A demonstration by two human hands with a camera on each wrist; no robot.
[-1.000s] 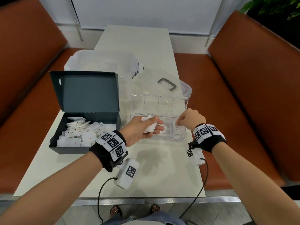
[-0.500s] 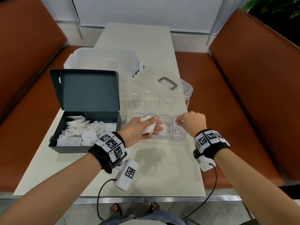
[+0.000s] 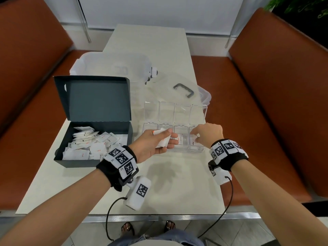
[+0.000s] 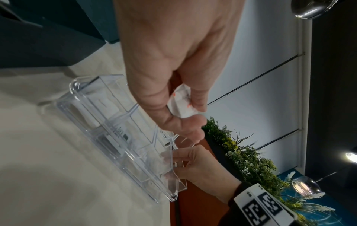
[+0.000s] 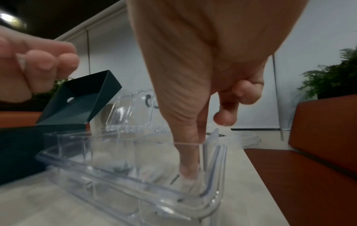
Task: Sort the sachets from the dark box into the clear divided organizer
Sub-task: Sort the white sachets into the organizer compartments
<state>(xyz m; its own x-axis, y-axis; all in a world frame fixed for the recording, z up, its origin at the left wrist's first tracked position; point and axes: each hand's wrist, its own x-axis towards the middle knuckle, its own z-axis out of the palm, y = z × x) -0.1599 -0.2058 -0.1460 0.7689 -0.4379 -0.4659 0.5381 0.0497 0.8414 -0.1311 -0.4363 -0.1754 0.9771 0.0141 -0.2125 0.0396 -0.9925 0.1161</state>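
The dark box (image 3: 76, 162) stands open at the left with several white sachets (image 3: 88, 144) inside. To its right is the clear divided organizer (image 3: 184, 151), lid up. My left hand (image 3: 168, 139) hovers over the organizer's left end, thumb and fingers gripping a few white sachets (image 3: 162, 142) with orange marks (image 4: 182, 104). My right hand (image 3: 196, 137) reaches into the far-right compartment. Its thumb and forefinger (image 5: 190, 171) point down, pinched on a white sachet at the bottom, and the other fingers are curled. White sachets lie in two compartments (image 4: 115, 131).
A large frosted bin (image 3: 113, 66) sits behind the dark box, and a clear lid with a grey handle (image 3: 183, 89) lies behind the organizer. Brown benches (image 3: 275, 103) flank the table. The table's near edge (image 3: 159, 217) is close to my body.
My right hand's thumb and forefinger have dipped lower into the far-right compartment. The left hand has stayed in place with its sachets.
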